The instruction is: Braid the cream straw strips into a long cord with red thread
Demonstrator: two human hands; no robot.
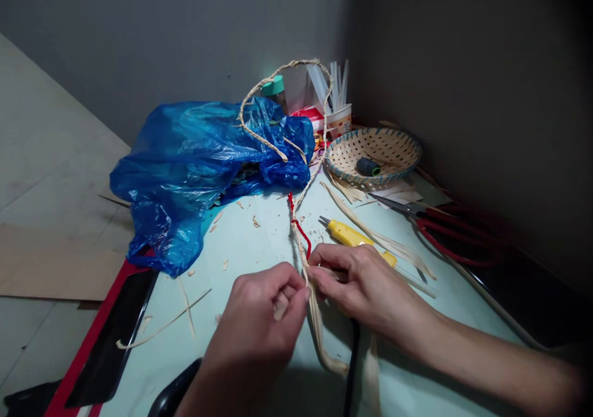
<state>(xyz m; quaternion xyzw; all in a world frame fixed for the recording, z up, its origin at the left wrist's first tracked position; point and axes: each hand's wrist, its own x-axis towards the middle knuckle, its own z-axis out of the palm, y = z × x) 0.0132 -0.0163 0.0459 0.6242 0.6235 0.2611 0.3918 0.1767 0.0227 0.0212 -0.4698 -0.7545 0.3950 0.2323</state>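
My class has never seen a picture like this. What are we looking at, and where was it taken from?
There's no machine here. One camera, worn on the head, looks forward and down at the person's bare left hand and right hand. The hands pinch pale fibre strands at the near end of a braided cord with red string on it. Around them on the light table are a yellow glue gun, red-handled scissors, a blue plastic bag and a woven basket holding a spool of dark thread.

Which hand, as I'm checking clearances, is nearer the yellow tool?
Right: the right hand partly hides the yellow tool; the left hand is farther off, to its left.
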